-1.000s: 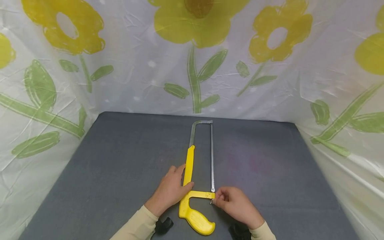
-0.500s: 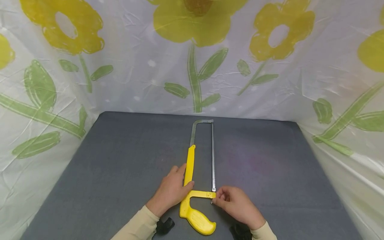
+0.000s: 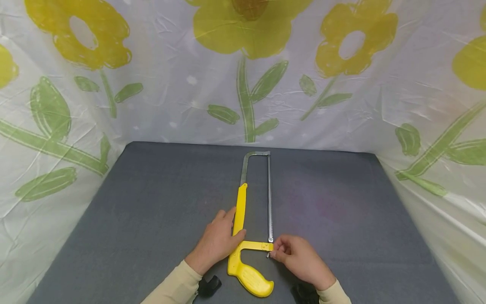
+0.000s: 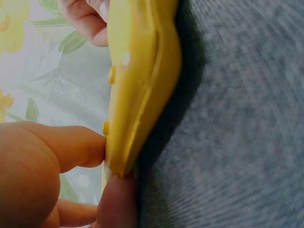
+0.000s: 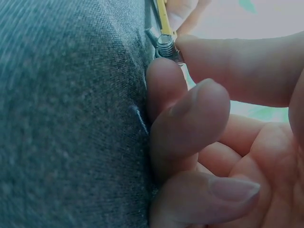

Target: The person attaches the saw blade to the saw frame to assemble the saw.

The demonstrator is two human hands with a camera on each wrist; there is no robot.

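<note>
A hacksaw (image 3: 238,211) with a yellow frame and grip lies flat, its handle (image 3: 254,280) toward the near edge. Its blade (image 3: 270,198) runs along the right side of the frame. My left hand (image 3: 214,242) holds the yellow frame just above the handle, thumb on top and fingers along the far left side. At the blade's near end, my right hand (image 3: 301,257) pinches a small metal wing nut (image 3: 268,255) between thumb and index finger. The right wrist view shows a threaded screw end (image 5: 165,45) there, its nut partly hidden by the fingertips.
Dark grey cloth covers the table (image 3: 152,190). A white curtain (image 3: 163,84) with yellow flowers stands behind and along both sides. Black wrist gear (image 3: 209,286) shows below the left sleeve, and more (image 3: 303,292) by the right wrist.
The right thumb and fingers shift slightly at the wing nut, and its metal tip shows more than half a second ago. The left hand and hacksaw stay nearly still.
</note>
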